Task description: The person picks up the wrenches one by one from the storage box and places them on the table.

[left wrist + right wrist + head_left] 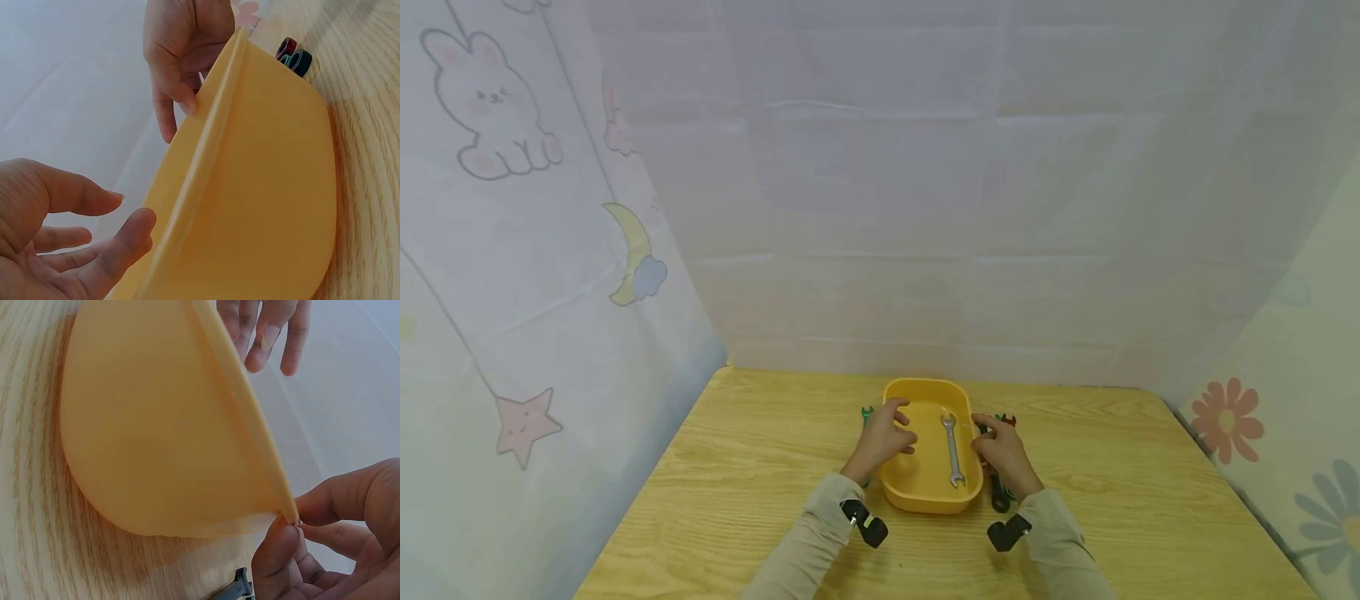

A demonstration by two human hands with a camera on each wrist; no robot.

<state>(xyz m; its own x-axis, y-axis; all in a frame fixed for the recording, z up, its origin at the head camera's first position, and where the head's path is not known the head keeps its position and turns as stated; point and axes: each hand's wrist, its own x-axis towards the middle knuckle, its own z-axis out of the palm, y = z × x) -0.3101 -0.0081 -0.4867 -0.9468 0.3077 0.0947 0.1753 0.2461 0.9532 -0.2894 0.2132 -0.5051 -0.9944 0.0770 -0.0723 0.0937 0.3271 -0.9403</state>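
A yellow plastic basin (931,504) stands on the table, with a silver double open-ended wrench (952,450) lying inside on its right side. My right hand (1004,454) pinches the basin's right rim between thumb and fingers, as the right wrist view shows. My left hand (882,439) hovers at the left rim, fingers loosely bent and apart from the thumb, with nothing between them. In the left wrist view, the left hand (69,244) is beside the basin wall (262,175).
Right of the basin, partly under my right hand, lie a black-handled tool (999,497) and a red-ended tool (1009,419). A green wrench end (867,412) shows at the left. The wooden table (760,467) meets a pale cloth backdrop (880,208) behind.
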